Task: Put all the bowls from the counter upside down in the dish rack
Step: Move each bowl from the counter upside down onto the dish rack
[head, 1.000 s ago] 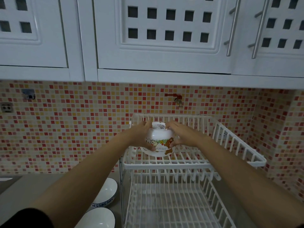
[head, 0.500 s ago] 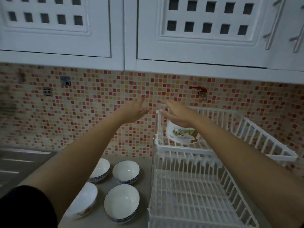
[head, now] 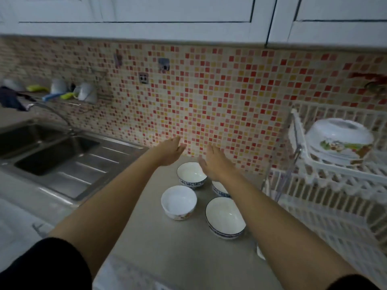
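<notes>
Both arms are reaching out over the grey counter (head: 167,254) in the middle of the frame. The left hand (head: 170,150) is hanging flat and loosely spread, fingers nearly straight, holding nothing and touching nothing. The right hand (head: 215,164) is mirroring it just beside, palm turned inward, fingers relaxed and apart, also empty.

Below the hands, four bowls are sitting right side up on the counter. A blue-rimmed bowl (head: 191,174) is lying directly under the gap between the hands, its right edge covered by the right hand. A second blue-patterned bowl (head: 218,190) is peeking out from under the right forearm; most of it is hidden, so its exact shape is hard to tell. A plain white bowl with a printed base (head: 179,203) is standing at centre, and a larger blue-rimmed bowl (head: 225,217) is sitting just to its right, near the forearm.

At the right edge of the frame, the white dish rack (head: 335,185) is standing on the counter. One cartoon-printed bowl (head: 339,141) is resting upside down on its upper tier.

A steel sink (head: 52,155) is filling the left side.
</notes>
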Tool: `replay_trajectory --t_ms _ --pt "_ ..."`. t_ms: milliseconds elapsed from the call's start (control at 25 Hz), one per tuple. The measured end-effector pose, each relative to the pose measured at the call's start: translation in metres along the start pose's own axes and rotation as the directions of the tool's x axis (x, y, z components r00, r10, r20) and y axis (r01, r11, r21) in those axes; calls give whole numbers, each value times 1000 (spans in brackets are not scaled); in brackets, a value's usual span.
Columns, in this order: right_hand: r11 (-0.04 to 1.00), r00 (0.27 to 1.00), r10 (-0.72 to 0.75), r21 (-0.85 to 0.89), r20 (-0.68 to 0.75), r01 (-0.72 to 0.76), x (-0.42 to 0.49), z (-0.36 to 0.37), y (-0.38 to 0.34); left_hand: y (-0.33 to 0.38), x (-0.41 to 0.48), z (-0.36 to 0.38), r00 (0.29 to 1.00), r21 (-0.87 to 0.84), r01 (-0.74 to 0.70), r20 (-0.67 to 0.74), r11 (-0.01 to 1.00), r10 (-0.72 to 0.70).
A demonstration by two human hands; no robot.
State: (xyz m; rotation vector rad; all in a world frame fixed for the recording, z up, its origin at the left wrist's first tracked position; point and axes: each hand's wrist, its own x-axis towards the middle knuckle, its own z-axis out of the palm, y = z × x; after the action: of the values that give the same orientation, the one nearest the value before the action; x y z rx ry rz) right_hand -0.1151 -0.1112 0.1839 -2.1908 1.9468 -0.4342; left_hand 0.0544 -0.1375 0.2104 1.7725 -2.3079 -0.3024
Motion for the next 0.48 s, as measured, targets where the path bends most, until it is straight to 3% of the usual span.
replay_trajectory --t_ms 120,280,480 --pt "969 981 187 154 58 -194 -4 89 -8 -51 -4 57 988 -20 111 112 994 -109" --pt "778 869 442 389 221 -494 -9 174 -12 -90 0 130 948 -61 260 208 964 -243" --pt "678 797 550 422 251 -601 -4 222 -3 -110 2 194 900 -61 389 237 919 -365"
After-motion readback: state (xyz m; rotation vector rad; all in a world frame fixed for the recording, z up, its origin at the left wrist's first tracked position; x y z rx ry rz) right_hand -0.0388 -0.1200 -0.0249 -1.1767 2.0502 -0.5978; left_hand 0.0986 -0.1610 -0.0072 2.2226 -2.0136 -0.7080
